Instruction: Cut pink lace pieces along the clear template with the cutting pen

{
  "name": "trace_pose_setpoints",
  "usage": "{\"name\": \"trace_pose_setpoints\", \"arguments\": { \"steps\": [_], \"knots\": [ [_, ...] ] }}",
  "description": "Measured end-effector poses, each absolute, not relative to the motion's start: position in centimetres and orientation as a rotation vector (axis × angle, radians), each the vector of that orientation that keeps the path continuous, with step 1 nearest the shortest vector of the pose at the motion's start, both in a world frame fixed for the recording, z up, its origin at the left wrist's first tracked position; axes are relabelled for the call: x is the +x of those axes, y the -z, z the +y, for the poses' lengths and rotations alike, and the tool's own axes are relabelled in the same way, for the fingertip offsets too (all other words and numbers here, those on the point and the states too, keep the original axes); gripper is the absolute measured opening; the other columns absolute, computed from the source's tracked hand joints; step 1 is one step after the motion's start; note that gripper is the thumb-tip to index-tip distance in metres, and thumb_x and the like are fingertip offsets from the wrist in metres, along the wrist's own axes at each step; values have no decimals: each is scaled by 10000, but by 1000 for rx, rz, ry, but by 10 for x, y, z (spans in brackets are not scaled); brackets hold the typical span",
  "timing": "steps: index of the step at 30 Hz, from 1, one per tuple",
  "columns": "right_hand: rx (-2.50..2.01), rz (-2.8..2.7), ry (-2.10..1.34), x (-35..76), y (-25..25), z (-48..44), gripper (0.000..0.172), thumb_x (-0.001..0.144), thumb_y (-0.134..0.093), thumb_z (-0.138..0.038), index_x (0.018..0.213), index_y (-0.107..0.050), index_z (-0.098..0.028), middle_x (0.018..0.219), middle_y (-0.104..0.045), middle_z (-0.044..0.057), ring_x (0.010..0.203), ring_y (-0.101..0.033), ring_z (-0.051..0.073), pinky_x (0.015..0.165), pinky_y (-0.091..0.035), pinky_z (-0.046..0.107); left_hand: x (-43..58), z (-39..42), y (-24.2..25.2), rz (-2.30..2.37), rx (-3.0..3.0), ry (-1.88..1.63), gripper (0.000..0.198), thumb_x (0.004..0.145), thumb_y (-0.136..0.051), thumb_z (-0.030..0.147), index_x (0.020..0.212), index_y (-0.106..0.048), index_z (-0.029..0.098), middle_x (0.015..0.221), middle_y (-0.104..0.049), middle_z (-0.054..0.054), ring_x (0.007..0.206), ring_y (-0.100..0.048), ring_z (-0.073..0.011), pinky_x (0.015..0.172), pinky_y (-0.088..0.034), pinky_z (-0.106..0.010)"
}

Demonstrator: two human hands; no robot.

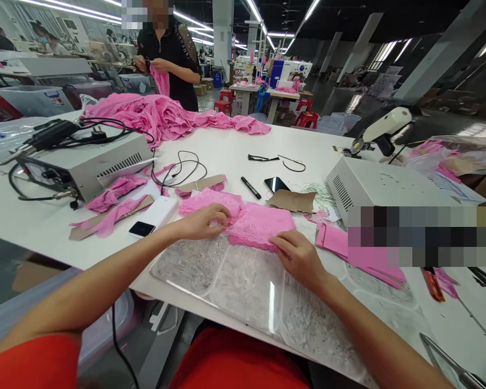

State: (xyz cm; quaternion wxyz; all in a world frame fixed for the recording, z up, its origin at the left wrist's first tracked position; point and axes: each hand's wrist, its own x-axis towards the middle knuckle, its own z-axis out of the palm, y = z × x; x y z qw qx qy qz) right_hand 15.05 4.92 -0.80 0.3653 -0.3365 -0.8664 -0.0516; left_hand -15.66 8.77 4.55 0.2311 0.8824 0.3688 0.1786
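A piece of pink lace fabric lies on the white table in front of me, partly over clear plastic templates. My left hand rests on the fabric's left part, fingers curled and pinching its edge. My right hand presses on the fabric's near right edge with fingers bent and pinching the lace. More pink lace is bunched just behind the left hand.
A grey machine box with cables stands at left, another white box at right. A marker, phones, cardboard and pink strips lie around. A heap of pink fabric sits far back, where a person in black handles cloth.
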Motion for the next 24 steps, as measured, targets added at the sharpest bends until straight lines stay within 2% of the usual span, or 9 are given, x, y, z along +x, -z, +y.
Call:
{"name": "trace_pose_setpoints", "arguments": {
  "steps": [4, 9, 13, 16, 18, 22, 24],
  "knots": [
    [-706, -2324, 49, 128, 15, 19, 245, 897, -477, -57, 984, -666, -185, 865, -680, 60, 788, -612, 153, 681, -518, 279, -182, 57, -42, 1034, 2418, -362, 128, 847, -548, 188, 813, -670, 172, 1222, -605, -89, 1075, -578, -209, 782, -483, -245],
    [-550, -2483, -109, 97, 18, -10, 227, 902, -455, -58, 938, -652, -164, 822, -668, 69, 739, -599, 163, 645, -505, 285, -209, 23, -39, 1040, 2545, -179, 131, 803, -571, 93, 751, -663, 170, 1156, -627, -84, 1004, -588, -212, 890, -443, -325],
    [-485, -2533, -300, 88, 11, -13, 186, 899, -492, -102, 965, -650, -174, 846, -673, 64, 759, -613, 164, 670, -520, 286, -216, 15, -39, 1052, 2603, -222, 115, 783, -630, 87, 724, -673, 176, 1083, -658, -71, 972, -600, -215, 901, -428, -337],
    [-651, -2404, -389, 98, 6, 10, 172, 905, -514, -149, 986, -658, -198, 898, -687, 61, 786, -641, 153, 694, -539, 275, -201, 26, -37, 1085, 2655, -353, 114, 873, -604, 146, 806, -691, 176, 971, -676, -63, 889, -609, -181, 843, -444, -302],
    [-860, -2265, -424, 109, 6, 33, 151, 899, -533, -192, 967, -666, -211, 888, -691, 50, 738, -644, 145, 660, -542, 272, -182, 40, -32, 1129, 2664, -417, 123, 909, -576, 160, 881, -696, 170, 941, -675, -69, 887, -605, -183, 834, -447, -301],
    [-1074, -2125, -405, 131, 10, 70, 139, 862, -561, -256, 925, -666, -192, 851, -683, 61, 706, -642, 168, 638, -548, 308, -137, 70, -20, 1132, 2702, -451, 104, 905, -608, 180, 948, -702, 173, 965, -675, -82, 929, -596, -207, 854, -445, -326],
    [-1101, -2133, -403, 137, 15, 78, 149, 845, -562, -264, 915, -668, -185, 841, -678, 65, 693, -639, 173, 632, -550, 319, -120, 80, -15, 1106, 2721, -427, 81, 884, -648, 208, 921, -710, 171, 957, -671, -88, 931, -591, -222, 841, -446, -336]
  ]
}}
